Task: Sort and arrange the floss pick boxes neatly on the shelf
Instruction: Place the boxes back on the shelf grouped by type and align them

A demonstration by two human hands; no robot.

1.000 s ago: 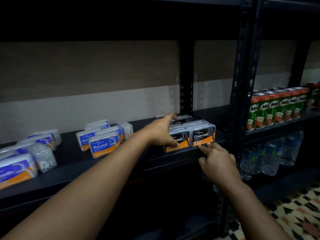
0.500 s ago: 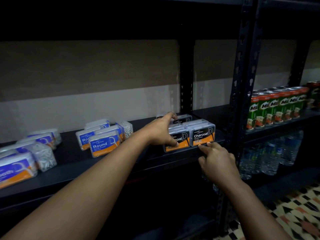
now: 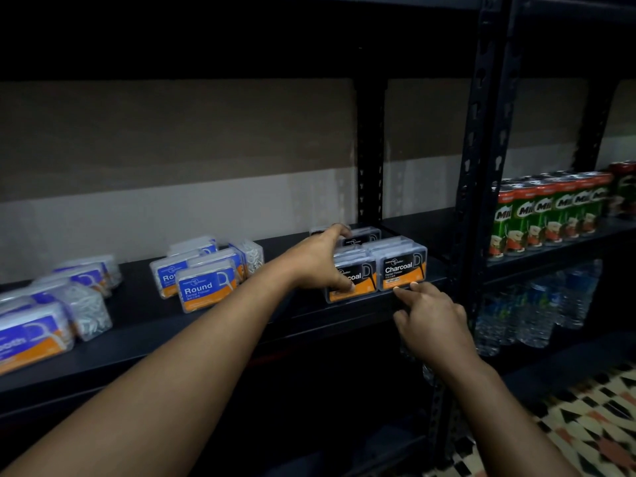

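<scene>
While the left hand [image 3: 318, 261] is curled over the left Charcoal box [image 3: 351, 282], thumb on its front, it is gripped. The right Charcoal box [image 3: 402, 268] is touched at its lower front edge by the right hand [image 3: 430, 318], fingers [image 3: 401, 293] extended.

The left hand [image 3: 318, 261] hides one Charcoal box's [image 3: 356, 282] label.

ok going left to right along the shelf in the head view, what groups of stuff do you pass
Smooth floss boxes → Round floss boxes → left hand → Charcoal floss boxes → shelf upright → Milo cans
</scene>
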